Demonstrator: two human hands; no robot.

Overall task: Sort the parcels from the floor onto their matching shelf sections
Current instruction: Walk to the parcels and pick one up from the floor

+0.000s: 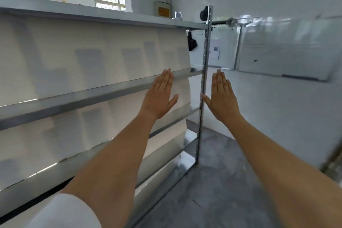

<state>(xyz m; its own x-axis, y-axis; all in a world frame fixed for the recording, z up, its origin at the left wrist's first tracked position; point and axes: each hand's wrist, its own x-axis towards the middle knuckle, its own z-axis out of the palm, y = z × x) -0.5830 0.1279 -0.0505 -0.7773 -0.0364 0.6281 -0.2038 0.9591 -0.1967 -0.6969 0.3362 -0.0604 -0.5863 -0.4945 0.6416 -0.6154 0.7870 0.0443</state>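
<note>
The grey metal shelf unit (pixel 96 96) stands upright, its tiers backed by a white sheet. Its perforated corner post (pixel 203 83) rises at the unit's right end. No parcel can be made out.

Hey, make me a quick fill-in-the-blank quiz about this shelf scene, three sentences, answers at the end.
1. Both hands, the left hand and the right hand, are held flat and ____, gripping nothing.
2. The upright post of the metal shelf shows between the two ____.
3. The white sleeve is on the ____ arm.

Answers: open; hands; left
</note>
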